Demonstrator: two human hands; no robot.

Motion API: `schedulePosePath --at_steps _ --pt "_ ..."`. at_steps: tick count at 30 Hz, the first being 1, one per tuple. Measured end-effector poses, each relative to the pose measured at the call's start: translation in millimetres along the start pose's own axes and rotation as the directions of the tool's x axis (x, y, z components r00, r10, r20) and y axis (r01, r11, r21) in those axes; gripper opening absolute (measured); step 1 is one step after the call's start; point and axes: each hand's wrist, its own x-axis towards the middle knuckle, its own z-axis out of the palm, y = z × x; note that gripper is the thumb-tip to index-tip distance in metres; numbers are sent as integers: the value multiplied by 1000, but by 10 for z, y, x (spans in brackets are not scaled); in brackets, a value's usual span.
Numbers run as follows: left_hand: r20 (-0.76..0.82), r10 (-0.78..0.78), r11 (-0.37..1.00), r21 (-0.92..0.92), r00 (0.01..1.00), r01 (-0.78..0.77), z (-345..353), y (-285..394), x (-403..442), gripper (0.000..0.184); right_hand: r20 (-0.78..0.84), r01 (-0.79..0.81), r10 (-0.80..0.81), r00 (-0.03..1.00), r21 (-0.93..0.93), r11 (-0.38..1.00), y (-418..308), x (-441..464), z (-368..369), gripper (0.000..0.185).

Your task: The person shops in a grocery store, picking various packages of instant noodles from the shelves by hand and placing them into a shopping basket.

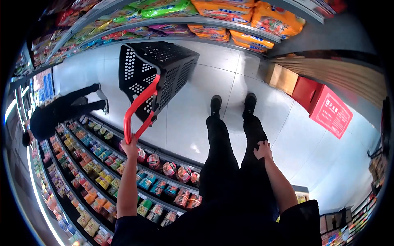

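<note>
My left hand [130, 148] is closed round the lower end of a red handle [139, 100]. The handle belongs to a black perforated shopping basket [176, 67], which stands tilted on the pale floor ahead and to the left. My right hand [263, 150] rests beside my right thigh, near the knee, with its fingers curled; whether anything lies within them is too small to tell. Just beyond my left hand and forearm are shelves with round pink-and-red packs [169, 168] and blue packs [158, 187].
Another person in dark clothes [53, 117] is at the shelves on the far left. Orange bags [275, 20] fill shelves at the top. A red box [305, 93] with a red sign [331, 111] stands to the right, beside a wooden block [283, 78].
</note>
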Motion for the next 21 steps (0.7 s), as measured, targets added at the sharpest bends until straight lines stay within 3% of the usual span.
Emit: schedulePosePath --at_steps 1,7,10,12,16,21 --pt "-24 54 998 38 998 -53 45 123 11 25 -7 8 -8 1000 -7 1000 2 10 -8 43" --pt "-64 -2 990 143 998 11 201 437 154 29 17 7 -6 1000 -81 997 -32 96 -151 41" --pt "-97 -21 995 91 995 29 288 638 224 31 28 41 -38 999 -127 991 -18 164 -187 41" --pt "-87 110 975 200 990 -91 289 586 316 32 25 54 -51 998 -154 987 -54 253 -208 40" --pt "-83 35 987 157 996 -22 336 586 375 29 16 109 -108 994 -189 976 -40 189 -143 37" --pt "-92 -40 992 117 995 51 345 662 383 27 20 64 -61 998 -218 974 -195 198 -152 36"
